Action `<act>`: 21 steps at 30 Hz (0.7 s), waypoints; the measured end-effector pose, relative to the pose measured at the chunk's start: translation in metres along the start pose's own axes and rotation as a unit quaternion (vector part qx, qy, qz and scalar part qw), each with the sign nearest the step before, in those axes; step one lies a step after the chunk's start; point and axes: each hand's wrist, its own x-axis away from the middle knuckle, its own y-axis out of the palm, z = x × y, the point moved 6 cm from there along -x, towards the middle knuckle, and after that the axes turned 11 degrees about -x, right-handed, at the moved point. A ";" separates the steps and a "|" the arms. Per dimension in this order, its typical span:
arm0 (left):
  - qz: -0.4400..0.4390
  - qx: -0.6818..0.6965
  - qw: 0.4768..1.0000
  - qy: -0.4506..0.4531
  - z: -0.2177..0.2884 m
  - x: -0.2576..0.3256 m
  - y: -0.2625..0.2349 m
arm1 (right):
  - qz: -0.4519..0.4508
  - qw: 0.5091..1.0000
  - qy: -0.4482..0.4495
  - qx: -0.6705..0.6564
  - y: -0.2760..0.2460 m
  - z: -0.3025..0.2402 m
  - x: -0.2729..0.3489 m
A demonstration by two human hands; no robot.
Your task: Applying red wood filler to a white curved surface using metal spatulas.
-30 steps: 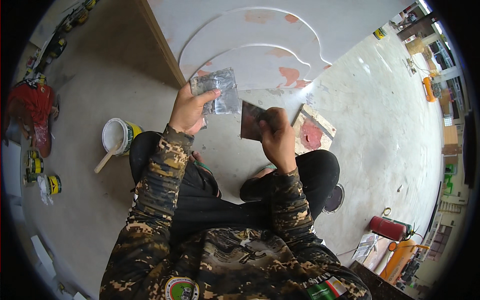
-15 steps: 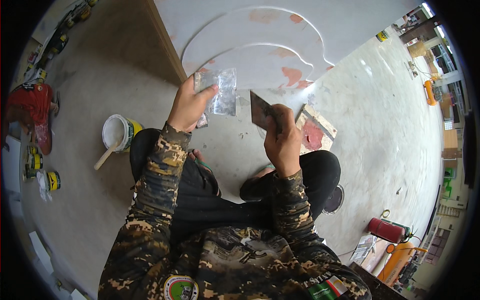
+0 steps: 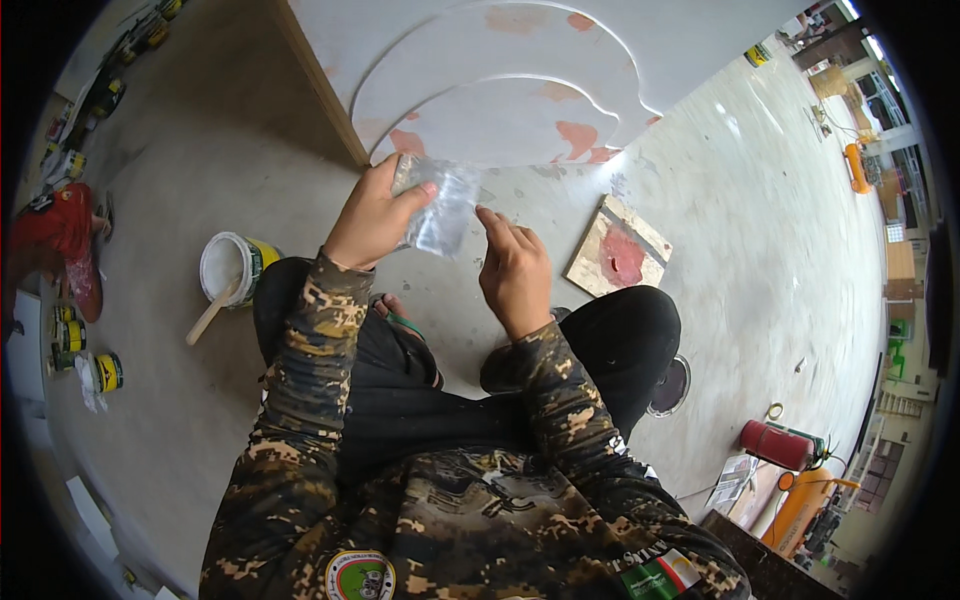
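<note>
pinches a flat rectangular silvery metal plate (image 3: 447, 215) in the left hand (image 3: 370, 220); points its free edge rightward, long axis hard to tell; shows streaky glare; curls the right hand (image 3: 516, 268) narrowly, around what cannot tell.

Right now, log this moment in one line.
left hand: gripping silvery metal plate | right hand: by plate's right edge, grip unclear | floor: red-smeared board, bucket with wooden stick
</note>
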 end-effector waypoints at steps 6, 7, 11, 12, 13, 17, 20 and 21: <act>0.066 -0.266 0.954 0.120 0.027 0.004 -0.009 | 0.122 0.935 0.231 -0.241 -0.018 0.045 0.007; 0.096 -0.275 0.946 0.141 0.031 0.003 -0.011 | 0.137 0.894 0.278 -0.323 -0.019 0.051 0.010; 0.051 -0.178 0.977 0.104 0.022 0.002 -0.012 | 0.205 0.636 0.388 -0.635 -0.008 0.060 0.012; 0.044 -0.134 0.985 0.096 0.016 0.002 -0.009 | 0.206 0.635 0.389 -0.634 -0.009 0.058 0.013; 0.040 -0.091 0.991 0.088 0.011 0.000 -0.008 | 0.211 0.606 0.402 -0.654 -0.006 0.054 0.016; 0.039 -0.078 0.992 0.086 0.002 -0.006 0.000 | 0.045 0.622 0.420 -0.660 0.008 0.031 0.017; 0.054 -0.039 0.997 0.047 -0.006 -0.007 -0.003 | -0.134 0.666 0.377 -0.630 0.003 0.008 0.018; 0.063 -0.030 0.996 0.055 -0.008 -0.008 -0.005 | -0.118 0.673 0.364 -0.633 0.000 0.009 0.017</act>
